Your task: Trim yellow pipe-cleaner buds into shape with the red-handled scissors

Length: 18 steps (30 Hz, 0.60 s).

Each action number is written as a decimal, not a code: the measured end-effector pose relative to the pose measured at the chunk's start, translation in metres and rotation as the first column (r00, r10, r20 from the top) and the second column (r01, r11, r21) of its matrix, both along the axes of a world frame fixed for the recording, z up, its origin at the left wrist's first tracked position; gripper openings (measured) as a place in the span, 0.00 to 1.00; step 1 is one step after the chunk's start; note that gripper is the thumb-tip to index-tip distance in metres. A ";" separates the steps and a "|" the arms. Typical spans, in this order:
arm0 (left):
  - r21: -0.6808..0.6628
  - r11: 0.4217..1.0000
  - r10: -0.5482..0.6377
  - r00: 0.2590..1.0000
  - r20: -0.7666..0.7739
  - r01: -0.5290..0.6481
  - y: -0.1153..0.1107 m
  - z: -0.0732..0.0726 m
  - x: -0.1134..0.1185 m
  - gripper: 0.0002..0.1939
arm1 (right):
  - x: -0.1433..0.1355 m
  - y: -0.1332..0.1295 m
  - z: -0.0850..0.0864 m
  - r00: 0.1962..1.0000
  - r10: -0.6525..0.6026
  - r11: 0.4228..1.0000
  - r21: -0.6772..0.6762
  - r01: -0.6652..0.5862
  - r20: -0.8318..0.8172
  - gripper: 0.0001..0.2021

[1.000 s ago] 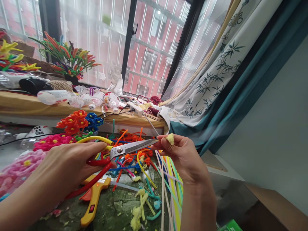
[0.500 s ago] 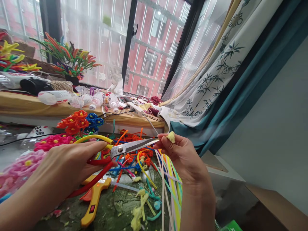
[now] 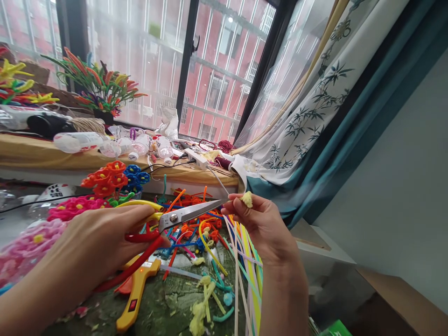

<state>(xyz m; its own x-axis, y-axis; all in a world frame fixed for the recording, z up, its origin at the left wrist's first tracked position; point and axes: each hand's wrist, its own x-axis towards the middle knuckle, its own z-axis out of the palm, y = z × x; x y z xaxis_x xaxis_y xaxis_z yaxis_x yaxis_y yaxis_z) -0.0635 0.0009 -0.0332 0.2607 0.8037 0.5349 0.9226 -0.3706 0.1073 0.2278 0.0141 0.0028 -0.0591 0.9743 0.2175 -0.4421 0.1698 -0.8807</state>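
My left hand (image 3: 108, 235) is wrapped round red-handled scissors (image 3: 175, 217), whose blades are closed and point right. A yellow fuzzy stem (image 3: 140, 204) also runs by the fingers of that hand; I cannot tell if they grip it. My right hand (image 3: 261, 224) pinches a small pale yellow fluffy piece (image 3: 247, 199) between thumb and fingers. The scissor tips reach right up to those fingertips. Under the hands lie more pale yellow fluffy scraps (image 3: 198, 315) and an orange-yellow glue gun (image 3: 138, 291).
Orange fuzzy flowers (image 3: 106, 179), blue ones (image 3: 136, 177) and pink ones (image 3: 35, 240) stand at left. Long pastel stems (image 3: 250, 270) hang by my right wrist. Plastic bottles (image 3: 79, 141) and a power strip (image 3: 196, 158) lie on the window ledge.
The scissor blades, slightly apart before, have closed together. Both hands have shifted slightly left, with the fluffy piece still in my right fingers.
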 end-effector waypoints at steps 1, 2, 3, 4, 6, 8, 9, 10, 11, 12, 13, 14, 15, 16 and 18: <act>-0.014 0.999 0.035 0.999 0.025 -0.034 -0.001 0.002 0.002 0.21 | 0.000 0.000 0.000 1.000 -0.008 1.000 0.001 0.008 0.005 0.18; -0.037 0.997 0.070 0.996 0.051 -0.068 -0.002 0.004 0.005 0.21 | 0.000 0.000 -0.001 1.000 -0.016 1.000 0.003 0.016 0.010 0.17; -0.063 0.994 0.098 0.993 0.071 -0.094 -0.003 0.006 0.007 0.22 | 0.000 0.000 -0.001 1.000 -0.024 1.000 0.006 0.024 0.014 0.17; -0.090 0.989 0.121 0.989 0.081 -0.114 -0.003 0.007 0.010 0.22 | 0.000 0.000 -0.001 0.999 -0.030 0.999 0.010 0.030 0.017 0.17; -0.130 0.980 0.161 0.984 0.074 -0.150 -0.003 0.011 0.016 0.23 | -0.001 -0.001 -0.001 0.999 -0.036 0.999 0.022 0.035 0.021 0.16; -0.166 0.965 0.216 0.975 0.046 -0.205 -0.004 0.015 0.021 0.25 | -0.001 -0.001 0.000 0.999 -0.034 0.999 0.037 0.033 0.026 0.16; -0.176 0.956 0.247 0.968 0.035 -0.237 -0.005 0.016 0.023 0.25 | -0.001 -0.001 0.000 0.999 -0.033 0.999 0.043 0.032 0.029 0.16; -0.184 0.950 0.262 0.965 0.025 -0.253 -0.006 0.018 0.024 0.25 | -0.001 -0.001 0.000 0.999 -0.033 0.998 0.047 0.032 0.033 0.17; -0.159 0.950 0.276 0.961 0.029 -0.268 -0.007 0.019 0.025 0.23 | -0.001 -0.001 0.000 0.999 -0.034 0.998 0.051 0.032 0.036 0.17; -0.142 0.951 0.284 0.958 0.044 -0.276 -0.007 0.020 0.026 0.21 | -0.001 -0.001 0.000 0.999 -0.035 0.998 0.056 0.033 0.037 0.16; -0.126 0.953 0.287 0.955 0.070 -0.277 -0.008 0.020 0.027 0.20 | -0.001 -0.001 0.000 0.999 -0.036 0.998 0.061 0.034 0.038 0.16; -0.110 0.954 0.289 0.951 0.109 -0.277 -0.008 0.020 0.027 0.20 | -0.001 -0.001 0.000 0.999 -0.037 0.997 0.066 0.034 0.040 0.15; -0.099 0.956 0.289 0.944 0.156 -0.277 -0.007 0.020 0.028 0.21 | -0.001 0.000 0.000 0.998 -0.037 0.997 0.071 0.034 0.044 0.15; -0.095 0.960 0.277 0.936 0.217 -0.262 -0.007 0.020 0.029 0.23 | -0.001 0.000 0.000 0.998 -0.036 0.996 0.077 0.033 0.050 0.14; -0.086 0.977 0.212 0.915 0.344 -0.194 -0.007 0.020 0.033 0.25 | -0.003 0.000 0.001 0.997 -0.033 0.996 0.088 0.027 0.069 0.13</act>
<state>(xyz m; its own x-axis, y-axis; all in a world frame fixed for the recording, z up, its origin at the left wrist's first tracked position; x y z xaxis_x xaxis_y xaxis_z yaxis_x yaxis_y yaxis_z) -0.0303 -0.0061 -0.0131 -0.1071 0.8473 0.5202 0.8779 -0.1650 0.4494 0.2250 0.0137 0.0034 -0.0482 0.9533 0.2983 -0.3733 0.2598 -0.8906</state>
